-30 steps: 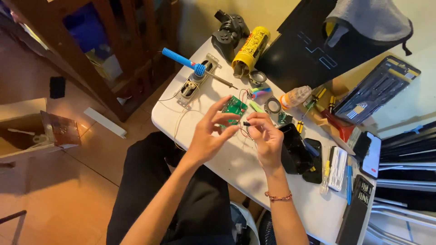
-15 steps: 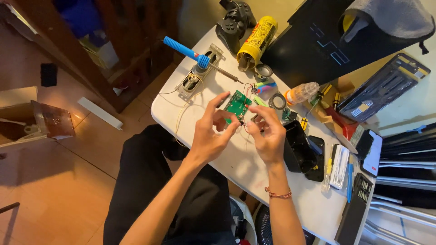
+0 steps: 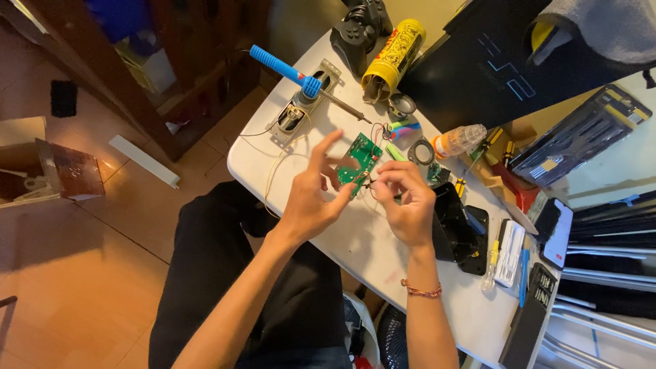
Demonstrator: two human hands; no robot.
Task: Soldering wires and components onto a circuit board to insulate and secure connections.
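**Green circuit board pinched between two hands above the white table**

Held up over the white tabletop [image 3: 383,260]: a small green printed circuit board [image 3: 358,164], tilted, long axis running from lower left up to upper right. Left hand [image 3: 311,198] just left of and below it, thumb tip closed on the board's lower edge, index and middle fingers splayed wide and lifted clear. Right hand [image 3: 404,205] just right of it, fingers curled narrow, fingertips pinched at the board's lower right corner where thin wires hang; what exactly sits in that pinch, too small to tell. Both hands touching the board, the left carrying it.

Beyond the board, well apart toward the table's far corner: a blue-handled soldering iron [image 3: 297,72] resting across a metal stand [image 3: 301,106]. Further back, a yellow cylindrical can [image 3: 393,51] lying on its side and a black game controller [image 3: 359,27]. Near the right hand: an open black plastic shell [image 3: 454,222], a small clear bottle with orange cap [image 3: 459,140], a ring of solder wire [image 3: 419,152]. Nothing standing between the hands and the board.
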